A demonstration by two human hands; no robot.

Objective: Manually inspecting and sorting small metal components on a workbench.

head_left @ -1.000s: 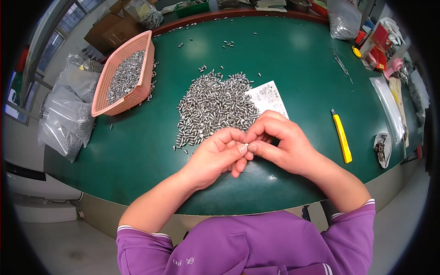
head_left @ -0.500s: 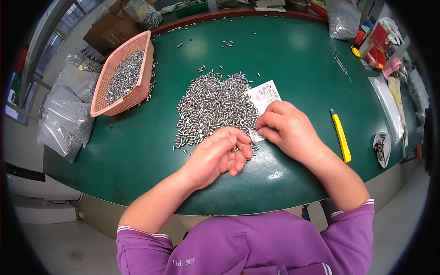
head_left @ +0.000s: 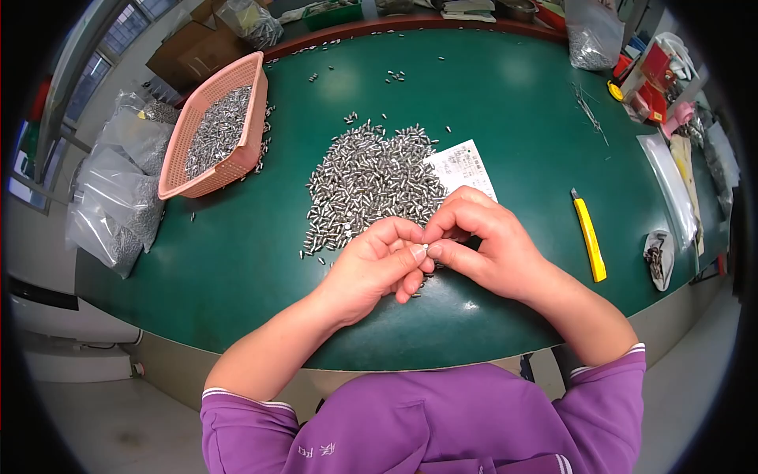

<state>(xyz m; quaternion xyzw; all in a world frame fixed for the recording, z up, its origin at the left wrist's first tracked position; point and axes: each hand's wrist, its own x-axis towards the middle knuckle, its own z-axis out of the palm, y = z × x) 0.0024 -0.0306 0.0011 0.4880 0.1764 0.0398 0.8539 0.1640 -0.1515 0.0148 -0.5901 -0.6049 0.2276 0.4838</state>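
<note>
My left hand (head_left: 373, 265) and my right hand (head_left: 485, 249) meet at the near edge of a pile of small, shiny, bullet-shaped metal parts (head_left: 371, 182). Both pinch at the same spot, thumbs and forefingers almost touching. A tiny pale bit shows between the fingertips, too small to name. The other fingers of my left hand curl inward, and a few loose metal parts lie on the table beneath them. Behind my right hand a white printed slip (head_left: 466, 167) lies flat, its near end covered by the hand and its left edge against the pile.
A pink plastic basket (head_left: 254, 118) of similar parts stands at the left, beside filled clear bags (head_left: 118, 201). On the green table (head_left: 505, 95), a yellow utility knife (head_left: 589, 237), thin wires (head_left: 588, 114) and a small open pouch (head_left: 657, 261) lie to the right.
My right hand has moved left and nearer from the slip's edge to my left hand's fingertips. More of the slip shows. My left thumb and forefinger have come together.
</note>
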